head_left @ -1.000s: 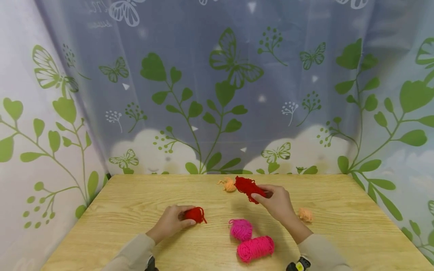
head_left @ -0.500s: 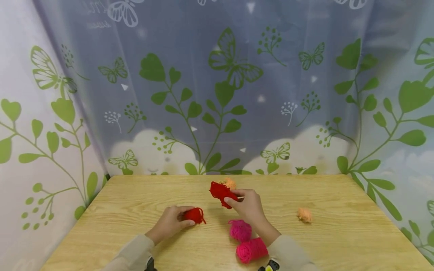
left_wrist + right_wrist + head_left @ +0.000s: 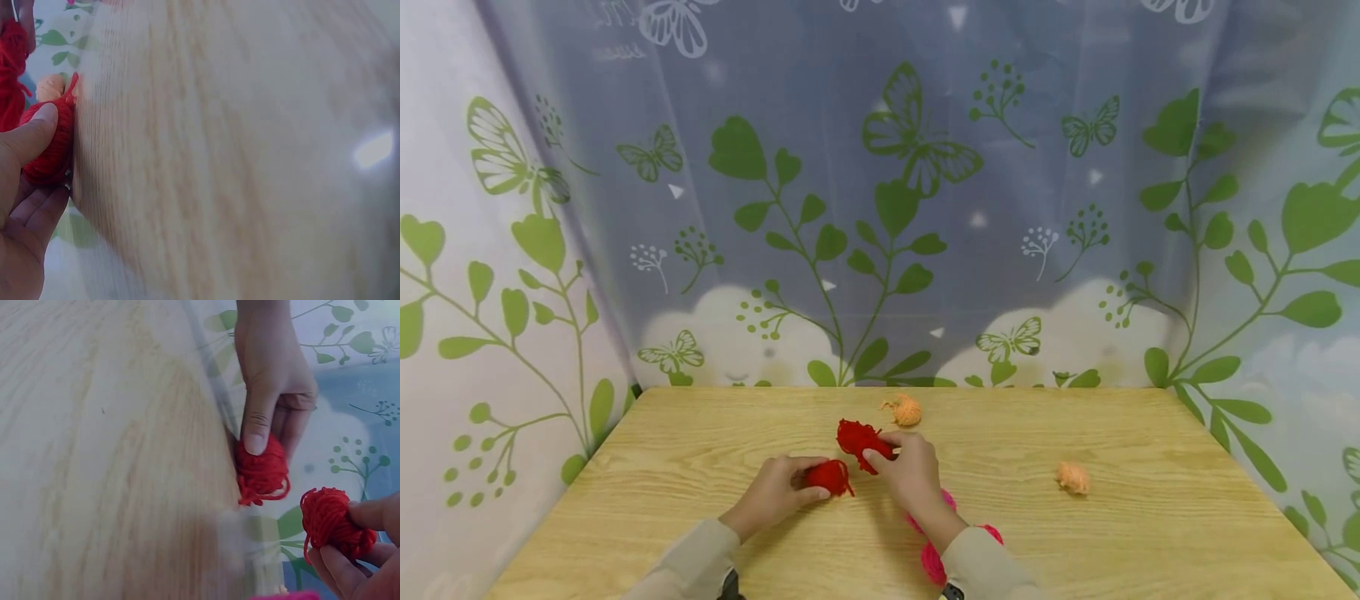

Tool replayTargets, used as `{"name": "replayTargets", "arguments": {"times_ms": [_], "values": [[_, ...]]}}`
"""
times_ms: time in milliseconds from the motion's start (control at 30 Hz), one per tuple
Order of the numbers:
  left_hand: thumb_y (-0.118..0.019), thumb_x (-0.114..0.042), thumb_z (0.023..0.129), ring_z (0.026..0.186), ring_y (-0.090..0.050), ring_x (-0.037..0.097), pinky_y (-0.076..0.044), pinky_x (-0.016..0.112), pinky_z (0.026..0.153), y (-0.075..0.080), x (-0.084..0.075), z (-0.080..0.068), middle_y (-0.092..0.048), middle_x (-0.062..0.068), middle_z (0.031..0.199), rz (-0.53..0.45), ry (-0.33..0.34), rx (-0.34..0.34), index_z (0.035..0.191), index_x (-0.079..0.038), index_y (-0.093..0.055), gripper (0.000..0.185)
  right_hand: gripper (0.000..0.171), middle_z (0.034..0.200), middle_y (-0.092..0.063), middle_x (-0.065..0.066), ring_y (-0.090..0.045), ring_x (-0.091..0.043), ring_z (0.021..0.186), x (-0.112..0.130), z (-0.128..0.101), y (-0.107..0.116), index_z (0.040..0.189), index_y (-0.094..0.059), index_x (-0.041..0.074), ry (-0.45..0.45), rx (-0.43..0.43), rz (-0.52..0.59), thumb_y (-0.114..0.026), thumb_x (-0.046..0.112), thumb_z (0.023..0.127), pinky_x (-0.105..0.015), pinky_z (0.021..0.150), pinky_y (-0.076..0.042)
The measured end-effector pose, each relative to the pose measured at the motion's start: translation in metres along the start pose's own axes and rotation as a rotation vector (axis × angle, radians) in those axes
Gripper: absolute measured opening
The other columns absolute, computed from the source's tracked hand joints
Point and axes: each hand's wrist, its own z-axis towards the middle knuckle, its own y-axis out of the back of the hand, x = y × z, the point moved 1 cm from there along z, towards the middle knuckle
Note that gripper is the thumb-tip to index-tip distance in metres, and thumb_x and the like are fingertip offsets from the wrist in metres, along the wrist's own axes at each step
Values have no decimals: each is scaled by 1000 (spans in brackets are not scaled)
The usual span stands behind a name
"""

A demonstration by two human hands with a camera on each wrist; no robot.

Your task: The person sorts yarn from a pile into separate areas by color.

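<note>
My left hand (image 3: pixel 780 492) grips a small ball of red yarn (image 3: pixel 829 477) on the table, thumb on one side and fingers on the other. A loose strand hangs off its right end. My right hand (image 3: pixel 913 477) holds a longer red yarn skein (image 3: pixel 859 442) above the table, just up and right of the ball. In the right wrist view both show close together, the ball (image 3: pixel 262 470) under the left thumb and the skein (image 3: pixel 334 520) between the right thumb and fingers. Two pink yarn bundles (image 3: pixel 933 563) lie partly hidden under my right forearm.
A small orange yarn ball (image 3: pixel 906 410) lies near the table's back edge, behind the red skein. Another orange yarn ball (image 3: pixel 1072 478) lies off to the right. The wooden table (image 3: pixel 700 433) meets a patterned curtain (image 3: pixel 820 208) at the back and sides.
My right hand has carried the red skein leftward and lower, close to the red ball. Its forearm now covers much of the pink yarn. The left hand has stayed in place.
</note>
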Motion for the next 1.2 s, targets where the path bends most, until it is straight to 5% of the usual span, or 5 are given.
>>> {"name": "replayTargets", "arguments": {"times_ms": [433,667,1200], "values": [[-76,-17,82,98,-67,25,-56,28,76,0,1,0,-66,19,116,26,-15,-8,119,3,-65,43,25,99,-71,-15,-65,-31,96,-9,-2,-32,100,-72,-4,-35,10,-108,-77,11,80,-43,80,-54],[-75,-17,82,99,-66,26,-56,27,76,0,2,-1,-65,21,117,7,-23,-12,120,3,-65,44,28,96,-71,-17,-65,-32,92,-10,-4,-32,99,-72,-7,-28,73,-146,-79,8,77,-43,77,-54],[-76,-16,81,100,-66,25,-55,24,76,-1,2,-2,-65,19,118,6,-37,-41,120,2,-65,44,29,92,-71,-16,-66,-31,87,-13,-2,-34,95,-72,-9,8,74,-199,-81,10,75,-40,72,-55]]}}
